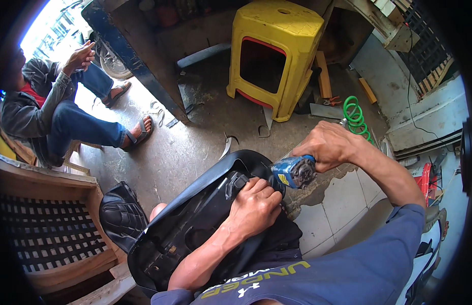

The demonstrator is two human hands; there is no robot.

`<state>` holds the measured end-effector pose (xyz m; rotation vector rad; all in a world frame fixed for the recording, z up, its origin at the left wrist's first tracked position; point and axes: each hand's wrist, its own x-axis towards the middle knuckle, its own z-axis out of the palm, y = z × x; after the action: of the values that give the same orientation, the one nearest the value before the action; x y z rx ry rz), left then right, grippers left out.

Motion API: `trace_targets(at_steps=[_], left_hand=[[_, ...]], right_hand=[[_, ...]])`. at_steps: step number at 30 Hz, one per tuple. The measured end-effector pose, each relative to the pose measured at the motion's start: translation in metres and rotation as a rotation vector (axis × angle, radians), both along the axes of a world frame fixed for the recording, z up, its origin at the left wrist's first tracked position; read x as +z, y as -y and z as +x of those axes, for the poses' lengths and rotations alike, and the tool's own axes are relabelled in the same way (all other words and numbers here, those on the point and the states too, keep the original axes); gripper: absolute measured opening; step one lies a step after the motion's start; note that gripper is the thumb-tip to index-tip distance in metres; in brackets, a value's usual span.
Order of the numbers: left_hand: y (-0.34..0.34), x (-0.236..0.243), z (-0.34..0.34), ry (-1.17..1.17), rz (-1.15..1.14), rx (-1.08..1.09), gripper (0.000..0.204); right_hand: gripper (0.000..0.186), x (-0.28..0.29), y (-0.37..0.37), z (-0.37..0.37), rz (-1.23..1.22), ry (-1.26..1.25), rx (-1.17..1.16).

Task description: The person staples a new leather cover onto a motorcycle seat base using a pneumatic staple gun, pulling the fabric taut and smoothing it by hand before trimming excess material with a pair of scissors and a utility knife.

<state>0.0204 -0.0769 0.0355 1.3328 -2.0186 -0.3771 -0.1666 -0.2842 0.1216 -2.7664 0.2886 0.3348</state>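
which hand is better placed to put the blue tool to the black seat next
Probably the right hand: it grips the blue tool close to the black seat, while the left hand is on the seat.

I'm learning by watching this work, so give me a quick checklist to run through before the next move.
1. Blue handheld tool with a dark end held: ok, in the right-hand grip.
2. Long black seat, hollow underside showing, steadied: ok, the left-hand grip rests on it.
3. Left hand well clear of the tool: not ok, they look close.
4. Green coiled hose joined to the tool: cannot tell, the right hand blocks the view.
5. Seated person in blue jeans clear: ok, off to the left.
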Motion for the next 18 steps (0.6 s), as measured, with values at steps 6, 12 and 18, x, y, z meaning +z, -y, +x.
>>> trace_targets(at_steps=[6,12,18], left_hand=[[0.003,-0.002,0.000,0.011,0.033,0.000,0.018],[0.001,0.000,0.011,0.003,0.010,0.031,0.019],[-0.001,0.000,0.013,0.052,0.046,0.048,0.034]], right_hand=[[0.027,0.002,-0.003,0.013,-0.105,-0.122,0.000],[0.027,-0.018,-0.013,-0.007,0.068,0.147,-0.193],[0.029,-0.049,-0.063,-0.051,0.370,0.380,-0.558]])
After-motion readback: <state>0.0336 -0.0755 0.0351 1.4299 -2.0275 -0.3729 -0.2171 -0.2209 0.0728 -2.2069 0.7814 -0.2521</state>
